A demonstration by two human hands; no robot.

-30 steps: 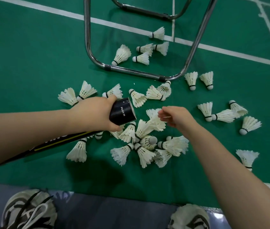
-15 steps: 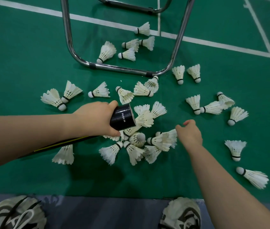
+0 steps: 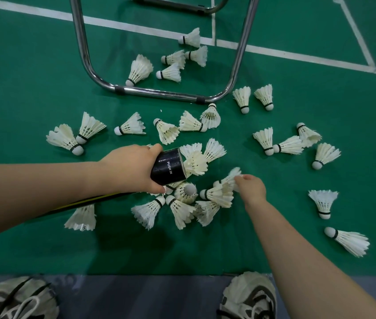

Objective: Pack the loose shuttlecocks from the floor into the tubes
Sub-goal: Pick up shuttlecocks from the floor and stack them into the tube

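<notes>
My left hand (image 3: 131, 168) grips a black shuttlecock tube (image 3: 168, 168) marked "PUSH IN" near its open end, which points right over a heap of white feather shuttlecocks (image 3: 182, 203). The tube's body runs back under my left forearm. My right hand (image 3: 250, 187) pinches the feathers of one shuttlecock (image 3: 229, 178) at the heap's right edge, just right of the tube mouth. Several more shuttlecocks lie scattered across the green floor, among them a pair at the far left (image 3: 76, 137) and one at the lower right (image 3: 348, 241).
A chrome tubular chair frame (image 3: 159, 92) stands on the court beyond the heap, with several shuttlecocks inside its loop. White court lines (image 3: 297, 54) cross the far floor. My two shoes (image 3: 249, 295) rest on a grey strip at the bottom edge.
My right hand dropped from beside the tube mouth to the heap's right side and closed its fingers on a shuttlecock's feathers. The left hand kept holding the tube in place.
</notes>
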